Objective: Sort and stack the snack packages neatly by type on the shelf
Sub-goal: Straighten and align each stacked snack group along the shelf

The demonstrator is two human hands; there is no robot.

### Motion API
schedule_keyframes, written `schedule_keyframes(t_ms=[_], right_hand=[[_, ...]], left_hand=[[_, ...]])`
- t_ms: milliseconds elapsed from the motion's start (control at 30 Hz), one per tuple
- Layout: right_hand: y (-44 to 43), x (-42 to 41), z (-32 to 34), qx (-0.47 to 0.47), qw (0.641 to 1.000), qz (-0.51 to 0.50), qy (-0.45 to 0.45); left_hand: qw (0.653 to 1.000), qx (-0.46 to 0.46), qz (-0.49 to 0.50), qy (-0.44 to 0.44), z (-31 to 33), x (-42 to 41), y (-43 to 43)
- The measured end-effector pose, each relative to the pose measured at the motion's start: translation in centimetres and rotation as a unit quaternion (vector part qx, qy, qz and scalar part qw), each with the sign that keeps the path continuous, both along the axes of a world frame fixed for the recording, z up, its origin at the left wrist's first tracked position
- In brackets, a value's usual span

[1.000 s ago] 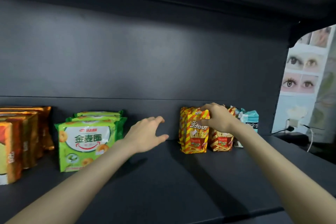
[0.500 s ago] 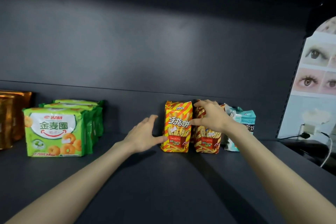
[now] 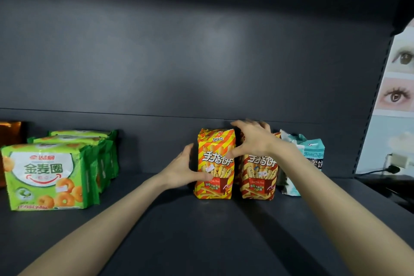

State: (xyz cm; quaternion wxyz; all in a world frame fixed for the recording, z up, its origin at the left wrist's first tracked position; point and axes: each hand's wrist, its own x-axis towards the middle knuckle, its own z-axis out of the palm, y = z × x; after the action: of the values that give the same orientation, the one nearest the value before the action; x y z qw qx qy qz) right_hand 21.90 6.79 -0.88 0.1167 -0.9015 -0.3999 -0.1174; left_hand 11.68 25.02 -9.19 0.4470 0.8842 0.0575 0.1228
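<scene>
Two yellow-and-red striped snack bags stand upright side by side at the back of the dark shelf point(image 3: 201, 231). My left hand point(image 3: 182, 169) grips the left striped bag point(image 3: 215, 163) from its left side, thumb across its front. My right hand point(image 3: 253, 139) grips the top of the right striped bag point(image 3: 258, 177), thumb reaching onto the left bag. A teal-and-white bag point(image 3: 311, 157) stands just right of them, partly hidden by my right forearm. Green ring-biscuit packs point(image 3: 44, 172) stand in a row at the left.
An orange package point(image 3: 10, 132) shows at the far left edge behind the green packs. Right of the shelf's end panel hangs a poster of eyes point(image 3: 398, 78), with a wall socket and cable point(image 3: 392, 167) below it.
My left hand has moved right and closed on the left striped bag. My right hand has shifted onto the tops of the bags. The view has drifted right and nearer.
</scene>
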Motion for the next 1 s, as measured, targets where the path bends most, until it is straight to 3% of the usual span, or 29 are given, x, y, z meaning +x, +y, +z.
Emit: schedule_keyframes(t_ms=[333,833,1000], right_hand=[[1.5,1.8,1.0,-0.08,0.996,0.003,0.026],[3.0,0.9,1.1,-0.036,0.999,0.027,0.017],[4.7,-0.5,0.4,0.015,0.993,0.079,0.082]], left_hand=[[0.991,-0.103,-0.072,0.041,-1.0,3.2,1.0],[0.987,-0.129,-0.096,-0.007,-1.7,3.0,1.7],[0.989,-0.123,-0.079,-0.018,-1.8,1.1,3.8]])
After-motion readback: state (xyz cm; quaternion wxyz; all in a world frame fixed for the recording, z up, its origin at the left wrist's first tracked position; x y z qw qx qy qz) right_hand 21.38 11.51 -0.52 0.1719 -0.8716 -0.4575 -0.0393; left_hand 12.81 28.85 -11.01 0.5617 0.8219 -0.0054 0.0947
